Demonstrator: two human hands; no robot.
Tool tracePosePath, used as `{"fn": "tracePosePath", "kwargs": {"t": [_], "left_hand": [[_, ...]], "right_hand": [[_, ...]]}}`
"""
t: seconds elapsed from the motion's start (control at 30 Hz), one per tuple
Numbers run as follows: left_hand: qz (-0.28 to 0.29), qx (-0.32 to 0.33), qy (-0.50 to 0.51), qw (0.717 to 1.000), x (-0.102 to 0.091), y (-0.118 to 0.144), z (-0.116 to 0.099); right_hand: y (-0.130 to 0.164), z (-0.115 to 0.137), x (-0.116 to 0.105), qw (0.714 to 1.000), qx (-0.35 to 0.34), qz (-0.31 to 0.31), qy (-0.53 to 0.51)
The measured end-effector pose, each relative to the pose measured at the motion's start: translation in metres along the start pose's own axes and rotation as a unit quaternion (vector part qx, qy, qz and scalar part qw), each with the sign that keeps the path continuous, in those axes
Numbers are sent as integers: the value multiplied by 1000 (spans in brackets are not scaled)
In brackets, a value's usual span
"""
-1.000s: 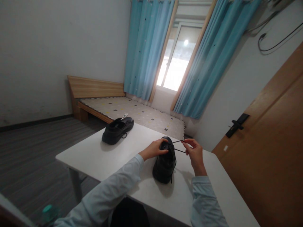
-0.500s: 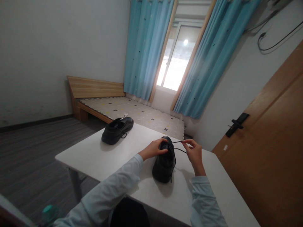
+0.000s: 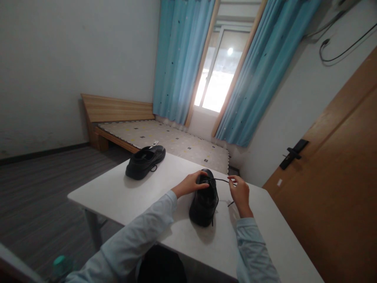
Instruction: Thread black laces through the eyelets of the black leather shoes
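Observation:
A black lace-up shoe (image 3: 203,210) stands on the white table in front of me, its heel towards me. My left hand (image 3: 193,184) grips its upper from the left, thumb and fingers around the lacing area. To the right, my right hand (image 3: 239,191) pinches a black shoelace (image 3: 220,179) that runs out from the shoe. The lace's loose end shows below that hand, above the tabletop. Another lace strand hangs down the shoe's right side. The second black shoe (image 3: 144,162) rests farther left on the table, with a small pale tag at its top, apart from both hands.
The white table (image 3: 106,196) reaches close to a bed (image 3: 176,137) with a bare patterned base. A wooden door (image 3: 332,188) with a black handle is on the right. A bottle with a green cap (image 3: 59,262) stands low at the left.
My right hand has moved slightly along the lace; the strand to it now sags a little, and its loose end shows below the hand. My left hand stays on the shoe.

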State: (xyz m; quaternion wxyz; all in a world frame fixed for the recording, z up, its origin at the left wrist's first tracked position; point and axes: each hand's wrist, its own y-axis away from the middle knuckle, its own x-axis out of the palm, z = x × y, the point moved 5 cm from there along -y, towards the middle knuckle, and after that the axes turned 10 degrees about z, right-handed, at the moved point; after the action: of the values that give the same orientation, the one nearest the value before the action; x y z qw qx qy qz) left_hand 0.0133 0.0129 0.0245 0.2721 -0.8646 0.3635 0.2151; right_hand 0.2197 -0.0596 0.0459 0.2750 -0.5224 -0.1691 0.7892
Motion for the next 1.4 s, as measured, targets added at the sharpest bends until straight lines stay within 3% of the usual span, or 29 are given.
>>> {"fn": "tracePosePath", "kwargs": {"t": [0.13,0.37,0.5,0.8,1.4], "left_hand": [[-18,-4,27,999,-1,-2,7],[-72,-1,18,997,-8,-3,13],[-104,-22,-4,994,-11,-2,18],[-109,-40,-16,993,-8,-4,17],[-114,-45,-7,992,-4,-6,9]], "right_hand": [[-1,3,8,995,-31,17,-94],[7,32,27,948,-38,168,-267],[13,39,37,929,-43,213,-299],[18,31,52,909,-25,248,-333],[17,31,57,922,-35,252,-293]]}}
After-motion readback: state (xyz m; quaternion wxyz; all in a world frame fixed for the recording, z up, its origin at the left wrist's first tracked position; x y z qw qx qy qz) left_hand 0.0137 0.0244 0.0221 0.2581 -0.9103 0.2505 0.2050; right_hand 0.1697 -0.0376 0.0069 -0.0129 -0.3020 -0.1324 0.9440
